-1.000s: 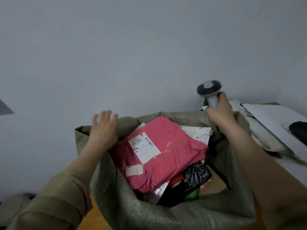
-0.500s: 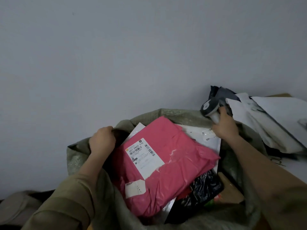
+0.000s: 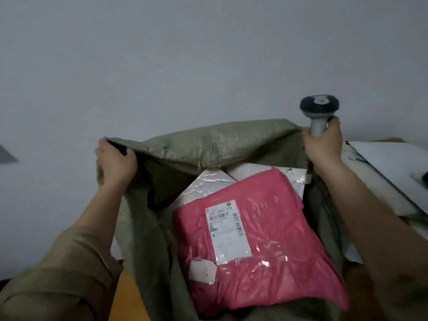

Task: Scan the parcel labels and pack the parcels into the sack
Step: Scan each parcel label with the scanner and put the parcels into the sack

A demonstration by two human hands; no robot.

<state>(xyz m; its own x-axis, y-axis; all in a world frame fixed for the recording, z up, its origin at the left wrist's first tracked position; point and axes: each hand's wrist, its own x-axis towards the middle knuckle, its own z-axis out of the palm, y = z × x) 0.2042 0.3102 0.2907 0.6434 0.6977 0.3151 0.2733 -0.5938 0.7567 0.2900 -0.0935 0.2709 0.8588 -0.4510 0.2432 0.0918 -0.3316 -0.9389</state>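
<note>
A green woven sack (image 3: 208,144) stands open in front of me, its far rim pulled up taut. My left hand (image 3: 114,162) grips the rim at the left corner. My right hand (image 3: 324,144) grips the grey handle of a barcode scanner (image 3: 319,112) and also pinches the sack's right corner. Inside, on top, lies a pink plastic parcel (image 3: 273,262) with a white shipping label (image 3: 228,230) facing up. Silvery and white parcels (image 3: 206,186) show behind it, partly hidden.
A pile of white and grey mailer parcels (image 3: 389,172) lies on the right, beside the sack. A plain grey wall (image 3: 208,54) fills the background. An orange-brown floor patch (image 3: 126,297) shows at the lower left of the sack.
Both hands rose and pulled the sack's far rim upward and wider. The scanner went up with my right hand. The pink parcel now sits deeper inside the sack.
</note>
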